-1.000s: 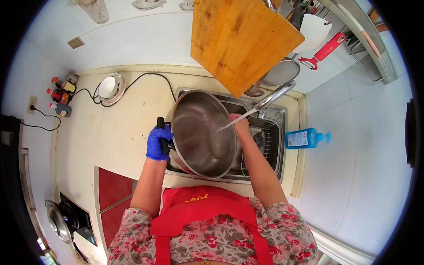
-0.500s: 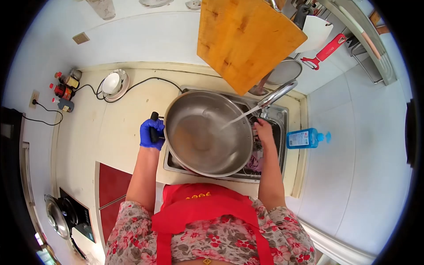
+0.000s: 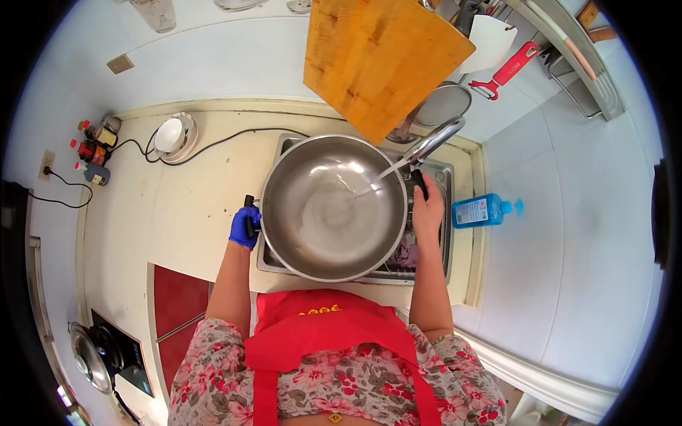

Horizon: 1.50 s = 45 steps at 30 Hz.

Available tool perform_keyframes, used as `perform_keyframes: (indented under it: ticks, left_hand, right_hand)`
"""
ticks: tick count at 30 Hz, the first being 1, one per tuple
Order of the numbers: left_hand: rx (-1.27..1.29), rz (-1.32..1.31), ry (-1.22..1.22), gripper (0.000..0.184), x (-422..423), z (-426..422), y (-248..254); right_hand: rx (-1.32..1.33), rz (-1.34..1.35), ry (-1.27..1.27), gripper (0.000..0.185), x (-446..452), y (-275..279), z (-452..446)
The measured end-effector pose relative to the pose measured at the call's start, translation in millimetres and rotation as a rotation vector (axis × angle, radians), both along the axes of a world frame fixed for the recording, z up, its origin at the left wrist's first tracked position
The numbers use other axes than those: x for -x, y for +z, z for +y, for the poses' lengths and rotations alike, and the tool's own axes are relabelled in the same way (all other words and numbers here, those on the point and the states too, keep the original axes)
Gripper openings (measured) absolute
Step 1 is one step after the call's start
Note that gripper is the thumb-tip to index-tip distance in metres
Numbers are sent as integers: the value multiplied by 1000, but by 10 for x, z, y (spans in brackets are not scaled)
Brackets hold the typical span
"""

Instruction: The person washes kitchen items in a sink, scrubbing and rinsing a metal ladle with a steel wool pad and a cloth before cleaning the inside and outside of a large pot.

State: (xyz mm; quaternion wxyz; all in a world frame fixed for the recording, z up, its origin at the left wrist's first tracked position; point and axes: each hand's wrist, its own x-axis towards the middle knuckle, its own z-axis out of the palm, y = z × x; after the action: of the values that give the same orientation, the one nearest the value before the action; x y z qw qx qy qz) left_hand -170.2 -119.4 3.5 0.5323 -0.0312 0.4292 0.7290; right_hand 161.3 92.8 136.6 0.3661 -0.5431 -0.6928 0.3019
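Note:
A large steel wok (image 3: pixel 305 245) with two black side handles is held over the sink (image 3: pixel 447 248). My left hand (image 3: pixel 244 228), in a blue glove, wraps round the left handle. Bare, my right hand (image 3: pixel 428 209) grips the black handle on the right. From the chrome faucet (image 3: pixel 437 138) a stream of water runs into the wok, and shallow water swirls on its bottom. The wok hides much of the sink. Something purple (image 3: pixel 405 257) lies in the sink below the wok's right side.
A wooden cutting board (image 3: pixel 383 60) and a red peeler (image 3: pixel 508 71) hang at the back. A blue detergent bottle (image 3: pixel 479 211) lies right of the sink. Bowls (image 3: pixel 170 135), a black cable and sauce bottles (image 3: pixel 92 150) are on the left counter, a lidded pan (image 3: pixel 89 358) at lower left.
The wok has levelled from a tilt, its right handle coming up and back with my right hand. Its water looks clearer and more spread out. The whole view has shifted slightly.

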Motion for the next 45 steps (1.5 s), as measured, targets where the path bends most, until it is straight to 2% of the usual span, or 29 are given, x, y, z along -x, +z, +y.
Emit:
perform_keyframes:
  ticks: [3,7,9,11,13,15,17,19,21,22,24,28,31,33,38,41,45]
  left_hand:
    - [23,72,-30,10,39,28,1]
    - [-48,102,-64,14,63,131,371]
    - [32,128,-78,14,88,186,579]
    - [114,159,-21,16,39,256,778]
    - [103,143,-77,14,75,240,834]
    - [91,125,-135,12,53,265,952]
    - [166,209,-128,12,-69,319,1137]
    - [147,224,-136,13,-108,359,1125]
    - [217,276,-116,12,-177,405,1152]
    - [217,276,-119,12,-196,427,1155]
    - [266,198,-205,11,-219,466,1162]
    - [226,169,-210,10,-321,545,1130]
    - [252,125,-133,13,-462,658,1263]
    - [232,84,-182,12,-460,702,1259]
    - [137,39,-238,7,-478,764,1123]
    - [116,-33,-234,8,-541,783,1242]
    - [73,-120,-235,11,-520,843,1297]
  right_hand:
    - [1,139,-28,33,-50,-260,2]
    - [114,165,-81,33,-175,-859,200]
    - [14,136,-61,33,-207,-1139,262]
    - [8,72,-64,33,-201,-1106,219]
    - [487,158,-101,34,-123,-781,76]
    - [462,122,-103,34,-187,-1069,126]
    - [94,-87,-23,34,-328,-1476,225]
    - [135,-125,-39,33,-370,-1494,251]
    - [-103,-240,-17,32,-379,-1478,309]
    - [-103,-240,-20,32,-391,-1447,337]
    - [116,-234,-41,31,-416,-1404,408]
    - [120,-310,-23,30,-575,-1656,699]
    - [330,-166,7,26,-589,-1610,844]
    - [622,-56,-24,22,-555,-1392,880]
    - [757,-108,42,20,-587,-1220,1141]
    - [798,-174,64,18,-602,-1143,1289]
    - [860,-375,126,17,-574,-1035,1449]
